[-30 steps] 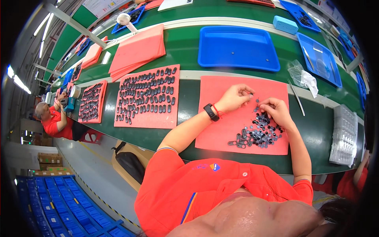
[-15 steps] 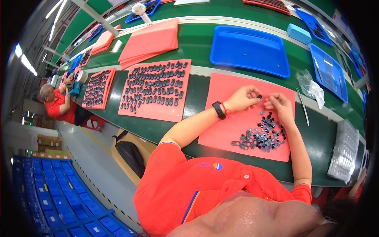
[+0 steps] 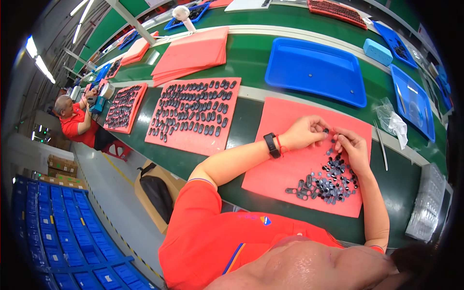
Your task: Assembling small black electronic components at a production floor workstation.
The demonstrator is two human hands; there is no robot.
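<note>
Over the near pink foam sheet [image 3: 270, 159], my left hand [image 3: 307, 133] pinches a small black part [image 3: 326, 130] between thumb and fingers. Close beside it, my right hand [image 3: 354, 149] has its fingertips drawn together; whatever they grip is too small to make out. Below the hands lies a pile of small round black and grey discs [image 3: 333, 186]. Several black oval pieces with holes [image 3: 303, 191] rest at the pile's left edge. To the left, another pink foam sheet [image 3: 193, 141] carries rows of black oval pieces [image 3: 209, 116].
Behind the work sheet stands a blue tray [image 3: 314, 72] with a couple of discs. Tweezers [image 3: 382, 147], a clear plastic bag [image 3: 394, 123] and clear plastic trays [image 3: 426, 203] lie at the right. Stacked pink sheets [image 3: 193, 55] are at the back left. A co-worker [image 3: 72, 118] sits farther left.
The whole view has shifted slightly, so things appear lower and more to the right. My hands remain close together above the sheet, the right fingertips a little lower against the left.
</note>
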